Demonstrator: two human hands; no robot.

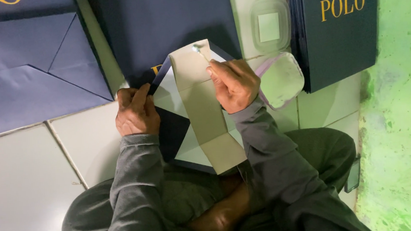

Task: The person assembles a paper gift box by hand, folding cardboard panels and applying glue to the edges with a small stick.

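Note:
A partly folded navy paper bag with a white inside [177,132] lies on the tiled floor in front of my crossed legs. A beige cardboard strip [205,106] runs down its middle. My left hand [135,110] presses the bag's left folded edge flat. Above the strip's upper part, my right hand [234,82] grips a thin brush or stick whose tip [197,48] touches the strip's top end, where a wet shiny spot shows.
Flat navy paper sheets [33,65] lie at the left and a stack of navy bags with gold lettering [339,29] at the right. A clear plastic tub [282,78] and its lid [270,24] sit by my right hand. A green wall [403,116] borders the right side.

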